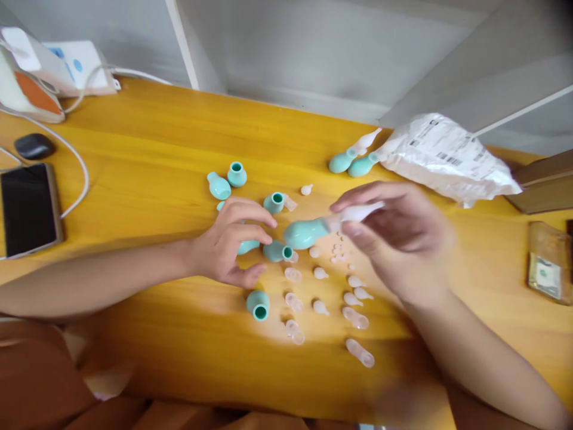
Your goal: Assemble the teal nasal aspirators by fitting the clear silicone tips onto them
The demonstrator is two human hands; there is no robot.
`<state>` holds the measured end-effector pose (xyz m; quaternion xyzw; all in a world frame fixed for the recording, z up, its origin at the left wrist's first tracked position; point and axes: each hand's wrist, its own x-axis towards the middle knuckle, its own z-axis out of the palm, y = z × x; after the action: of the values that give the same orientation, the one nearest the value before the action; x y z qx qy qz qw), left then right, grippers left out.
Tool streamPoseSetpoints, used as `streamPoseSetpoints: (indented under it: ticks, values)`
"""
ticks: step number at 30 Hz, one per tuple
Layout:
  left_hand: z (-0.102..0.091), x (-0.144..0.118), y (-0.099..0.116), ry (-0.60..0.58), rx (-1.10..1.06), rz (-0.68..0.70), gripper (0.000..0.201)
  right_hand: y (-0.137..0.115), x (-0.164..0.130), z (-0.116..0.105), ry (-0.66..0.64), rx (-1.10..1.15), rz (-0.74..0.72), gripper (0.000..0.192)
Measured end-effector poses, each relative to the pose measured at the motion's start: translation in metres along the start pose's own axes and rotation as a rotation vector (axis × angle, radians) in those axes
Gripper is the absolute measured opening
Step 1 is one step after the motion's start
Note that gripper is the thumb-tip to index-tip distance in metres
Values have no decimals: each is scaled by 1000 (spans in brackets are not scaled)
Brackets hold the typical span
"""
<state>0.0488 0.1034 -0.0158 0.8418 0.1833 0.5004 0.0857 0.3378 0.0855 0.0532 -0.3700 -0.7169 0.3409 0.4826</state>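
My right hand [394,233] pinches a bulb syringe by its white tip; its teal bulb [307,233] points left and a clear collar joins the two. My left hand [233,242] is open, fingers apart and curved, just left of that bulb and over several loose teal bulbs. One loose bulb [275,251] lies by its fingertips, its dark hole showing. Another bulb [258,305] sits below the hand, and part of one is hidden under the fingers. Clear collars [294,301] and small white tips [320,307] are laid out on the table between my hands.
Two joined bulb syringes [344,160] lie at the back beside a white plastic bag [447,158]. Tiny pale pieces [339,254] are near my right hand. On the left are a phone [31,209], a black mouse [34,146] and white cables [85,173]. A grey partition [304,54] rises behind the wooden table.
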Motion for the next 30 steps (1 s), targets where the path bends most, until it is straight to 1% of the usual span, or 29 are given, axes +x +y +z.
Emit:
streamPoseSetpoints:
  ticks: [3,5,8,10,12,14,16,18,20,24,27,30]
  values:
    - [-1,0,-1,-8,-13,-27,21,2,13,-31,209,-62,-8,22]
    - [-2,0,-2,-39,-32,-40,19,9,24,-58,298,-134,-29,25]
    - [-1,0,-3,-107,-59,-13,20,29,36,-101,392,-260,-69,36]
    - [1,1,-2,-142,-74,21,23,46,40,-124,391,-365,-13,36]
    - [2,1,-2,-172,-75,45,26,64,40,-138,384,-492,82,33]
    - [2,1,-3,-213,-45,60,27,80,40,-144,396,-607,172,33]
    - [2,1,-3,-264,0,80,26,95,40,-143,405,-668,221,35]
    - [1,1,-3,-304,37,106,23,106,41,-140,403,-673,227,34]
    - [0,2,-2,-319,57,127,20,113,41,-136,413,-649,217,32]
    - [1,4,-1,-307,88,116,15,121,40,-131,420,-624,221,30]
    - [1,4,-1,-303,105,114,15,120,39,-128,386,-626,220,30]
    - [2,4,0,-332,133,113,16,117,38,-126,366,-623,200,32]
